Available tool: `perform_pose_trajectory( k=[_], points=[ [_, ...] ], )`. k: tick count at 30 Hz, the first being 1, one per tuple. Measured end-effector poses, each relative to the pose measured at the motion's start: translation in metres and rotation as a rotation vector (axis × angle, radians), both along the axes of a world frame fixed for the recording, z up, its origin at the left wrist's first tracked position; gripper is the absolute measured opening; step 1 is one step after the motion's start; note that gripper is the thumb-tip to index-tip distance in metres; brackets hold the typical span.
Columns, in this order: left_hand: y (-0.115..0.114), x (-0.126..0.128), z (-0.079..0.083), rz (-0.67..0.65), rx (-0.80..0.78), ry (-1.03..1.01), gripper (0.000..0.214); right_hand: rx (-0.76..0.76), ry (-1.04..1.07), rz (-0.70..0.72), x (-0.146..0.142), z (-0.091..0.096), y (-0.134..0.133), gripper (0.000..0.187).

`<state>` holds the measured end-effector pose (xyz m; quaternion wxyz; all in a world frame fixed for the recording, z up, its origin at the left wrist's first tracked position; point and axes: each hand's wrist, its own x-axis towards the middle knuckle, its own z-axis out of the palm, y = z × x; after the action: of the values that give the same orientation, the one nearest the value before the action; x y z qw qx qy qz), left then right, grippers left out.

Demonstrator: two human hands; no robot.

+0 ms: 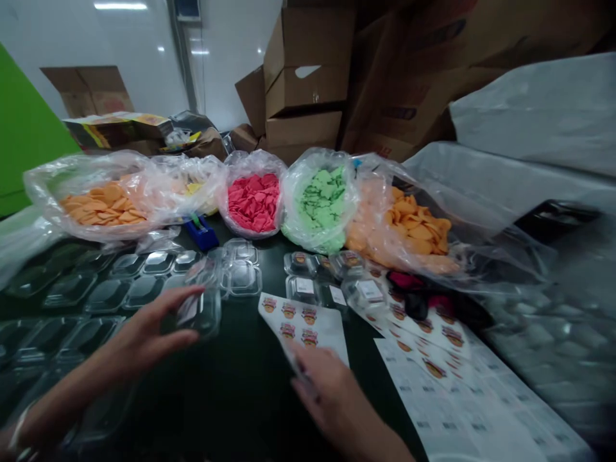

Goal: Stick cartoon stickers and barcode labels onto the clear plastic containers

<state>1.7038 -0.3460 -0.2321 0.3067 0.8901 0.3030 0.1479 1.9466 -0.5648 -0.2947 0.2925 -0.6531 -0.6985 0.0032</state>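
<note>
A green wall (29, 128) stood at the far left. Before it, a clear bag of orange discs (103, 205) lay on the dark tabletop (235, 391), with rows of empty clear trays (120, 289) spread in front of the bag. The left hands' side came next: the left hand (144, 333) reached in from the lower left and grasped a small clear container (199, 311) between thumb and forefinger, just above the tabletop and right of the trays; motion blur softened the grip. Behind it lay a blue tool (202, 232) and a bag of yellow pieces (192, 186), then a bag of red pieces (254, 202) near the middle. More empty clear containers (243, 269) sat in front of the red bag. Right of centre, the right hand (332, 398) pinched the near end of a sticker sheet (308, 324), which rose tilted off the tabletop, printed side up. Behind that sheet were a bag of green pieces (321, 205) and a cluster of closed, labelled containers (327, 282). Further right, a second bag of orange discs (414, 224) slumped open, and flat sticker sheets (457, 385) lay along the tabletop beside the right hand. Cardboard boxes (308, 83) were stacked behind the bags, and crumpled clear plastic sheeting (539, 115) filled the far right.
</note>
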Motion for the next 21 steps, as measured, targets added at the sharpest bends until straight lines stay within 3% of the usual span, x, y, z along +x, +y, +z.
perform_pose_trajectory(
  k=[2,4,6,8,11,14,21],
  points=[
    [0.01,0.045,0.012,-0.056,-0.003,-0.023,0.057,-0.113,-0.003,0.184,-0.006,0.016,-0.009,0.046],
    [0.011,0.086,0.018,-0.116,0.022,-0.061,0.057,-0.149,0.049,0.208,0.01,0.032,-0.01,0.056],
    [0.007,0.116,0.019,-0.166,0.05,-0.101,0.056,-0.096,0.077,0.016,0.042,0.039,0.0,0.052],
    [0.0,0.131,0.017,-0.198,0.068,-0.125,0.055,-0.076,0.015,-0.249,0.077,0.032,0.019,0.045],
    [-0.008,0.133,0.013,-0.206,0.069,-0.138,0.054,-0.164,-0.043,-0.29,0.11,0.009,0.052,0.051],
    [-0.008,0.121,0.011,-0.198,0.062,-0.133,0.053,-0.164,-0.034,-0.257,0.114,-0.008,0.068,0.049],
    [0.005,0.097,0.007,-0.139,0.067,-0.111,0.055,-0.069,-0.052,-0.266,0.1,0.002,0.071,0.038]
  ],
)
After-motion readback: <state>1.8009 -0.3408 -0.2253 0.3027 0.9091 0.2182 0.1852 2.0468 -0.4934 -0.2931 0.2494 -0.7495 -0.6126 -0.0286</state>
